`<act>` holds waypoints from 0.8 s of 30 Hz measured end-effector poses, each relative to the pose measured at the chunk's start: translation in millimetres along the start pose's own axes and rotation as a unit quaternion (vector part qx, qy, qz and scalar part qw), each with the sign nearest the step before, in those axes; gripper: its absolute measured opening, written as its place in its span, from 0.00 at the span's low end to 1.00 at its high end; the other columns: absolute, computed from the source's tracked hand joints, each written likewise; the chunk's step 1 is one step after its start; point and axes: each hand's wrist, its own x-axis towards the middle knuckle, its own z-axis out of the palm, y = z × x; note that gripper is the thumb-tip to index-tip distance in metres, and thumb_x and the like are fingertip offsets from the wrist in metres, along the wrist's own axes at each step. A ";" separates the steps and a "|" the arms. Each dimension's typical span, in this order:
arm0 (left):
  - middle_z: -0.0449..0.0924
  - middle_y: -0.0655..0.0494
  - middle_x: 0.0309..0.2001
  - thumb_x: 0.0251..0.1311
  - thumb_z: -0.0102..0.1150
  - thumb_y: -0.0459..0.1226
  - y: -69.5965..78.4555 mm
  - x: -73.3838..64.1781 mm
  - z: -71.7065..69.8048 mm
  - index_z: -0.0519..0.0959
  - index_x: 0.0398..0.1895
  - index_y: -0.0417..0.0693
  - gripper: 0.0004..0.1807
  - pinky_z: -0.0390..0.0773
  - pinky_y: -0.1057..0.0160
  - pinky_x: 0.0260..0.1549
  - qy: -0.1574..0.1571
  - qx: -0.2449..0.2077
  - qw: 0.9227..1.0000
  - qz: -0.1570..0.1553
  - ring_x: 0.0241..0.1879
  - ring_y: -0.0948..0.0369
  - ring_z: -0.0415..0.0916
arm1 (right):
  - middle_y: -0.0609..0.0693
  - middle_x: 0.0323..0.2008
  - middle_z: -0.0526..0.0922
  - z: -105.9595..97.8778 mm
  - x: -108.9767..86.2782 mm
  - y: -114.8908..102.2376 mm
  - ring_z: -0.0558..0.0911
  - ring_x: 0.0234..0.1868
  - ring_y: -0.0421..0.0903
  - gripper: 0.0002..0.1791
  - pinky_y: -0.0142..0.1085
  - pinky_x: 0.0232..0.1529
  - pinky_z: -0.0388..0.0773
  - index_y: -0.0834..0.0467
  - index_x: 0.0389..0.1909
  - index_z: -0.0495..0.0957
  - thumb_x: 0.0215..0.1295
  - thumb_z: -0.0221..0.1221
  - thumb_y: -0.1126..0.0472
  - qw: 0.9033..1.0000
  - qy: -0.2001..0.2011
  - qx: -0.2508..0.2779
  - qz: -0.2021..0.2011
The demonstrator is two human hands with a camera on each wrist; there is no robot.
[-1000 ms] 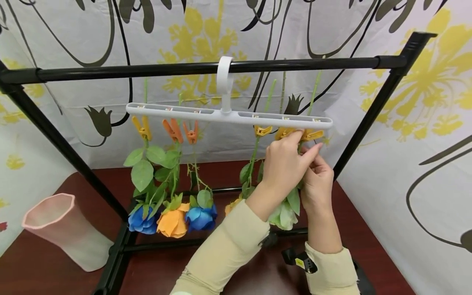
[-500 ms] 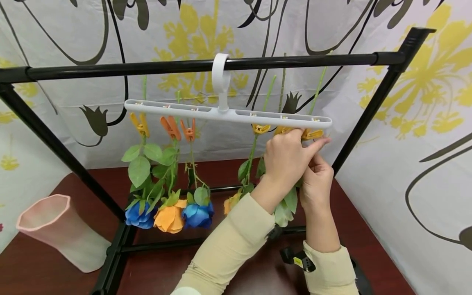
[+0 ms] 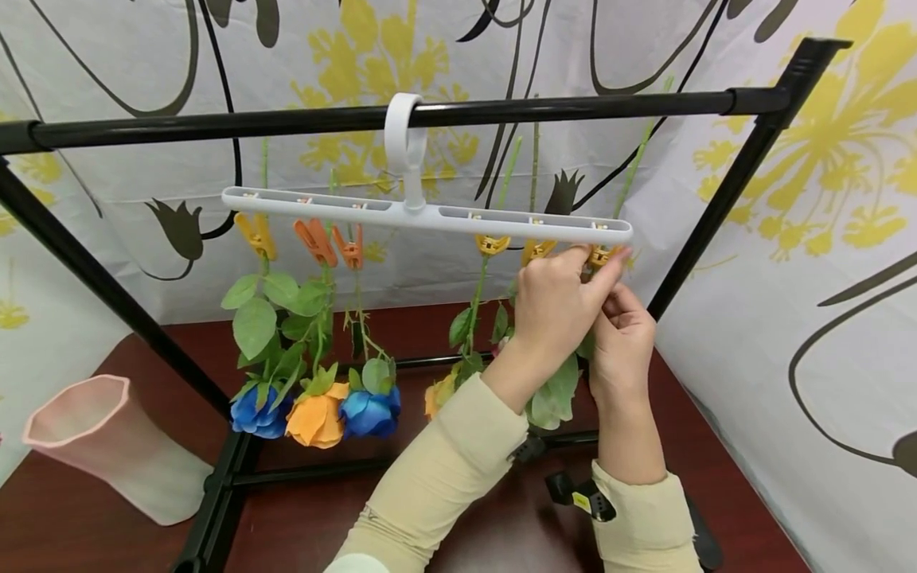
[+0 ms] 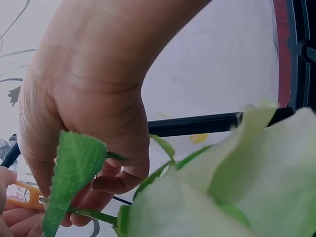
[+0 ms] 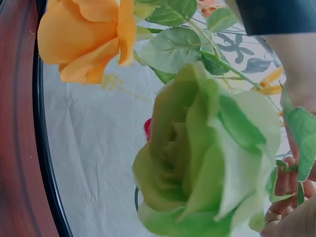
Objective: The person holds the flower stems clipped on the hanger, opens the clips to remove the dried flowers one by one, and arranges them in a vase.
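Note:
My left hand (image 3: 555, 306) pinches the yellow clip (image 3: 600, 254) at the right end of the white clip hanger (image 3: 322, 208). Just below, my right hand (image 3: 622, 350) holds the leafy stem of a pale green-white rose (image 5: 197, 158) between thumb and fingers. The rose hangs head down, and its thin stem (image 3: 634, 163) rises behind the hanger, leaning right. In the left wrist view the right hand (image 4: 98, 108) is close up, beside a green leaf (image 4: 74, 177) that hides part of the fingers. How firmly the clip's jaws close on the stem is hidden.
A blue rose (image 3: 259, 411), an orange rose (image 3: 318, 416) and a second blue rose (image 3: 371, 411) hang from the left clips. A yellow rose (image 3: 438, 394) hangs mid-right. The hanger hooks over a black rail (image 3: 251, 123). A pink-white vase (image 3: 129, 454) stands left on the dark red table.
The stem behind the hanger has risen and leans further right. My left thumb has moved in onto the end clip. The hanger and flowers have shifted slightly left and up in the view.

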 end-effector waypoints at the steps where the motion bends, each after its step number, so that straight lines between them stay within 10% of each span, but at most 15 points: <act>1: 0.65 0.60 0.10 0.64 0.64 0.50 -0.2 -0.1 -0.1 0.78 0.20 0.52 0.18 0.56 0.73 0.15 -0.006 -0.009 1.000 -0.003 0.12 0.66 0.55 | 0.46 0.28 0.86 -0.6 0.1 -0.2 0.80 0.26 0.37 0.11 0.26 0.27 0.77 0.59 0.35 0.85 0.65 0.57 0.76 1.000 0.002 -0.007 0.003; 14: 0.60 0.61 0.11 0.69 0.58 0.48 2.5 2.4 -2.5 0.76 0.20 0.51 0.19 0.50 0.74 0.15 -0.043 -0.049 0.998 -0.017 0.13 0.66 0.51 | 0.42 0.27 0.83 -21.7 8.3 -0.5 0.78 0.28 0.38 0.12 0.27 0.29 0.75 0.53 0.40 0.82 0.69 0.55 0.73 0.992 -0.011 -0.099 0.083; 24: 0.60 0.61 0.11 0.68 0.60 0.48 -3.6 3.2 -2.7 0.79 0.23 0.49 0.17 0.49 0.76 0.15 -0.045 -0.051 0.998 -0.013 0.11 0.68 0.48 | 0.40 0.27 0.79 -22.2 4.7 22.2 0.76 0.28 0.38 0.11 0.26 0.29 0.75 0.48 0.37 0.80 0.69 0.59 0.69 0.987 0.004 -0.158 -0.002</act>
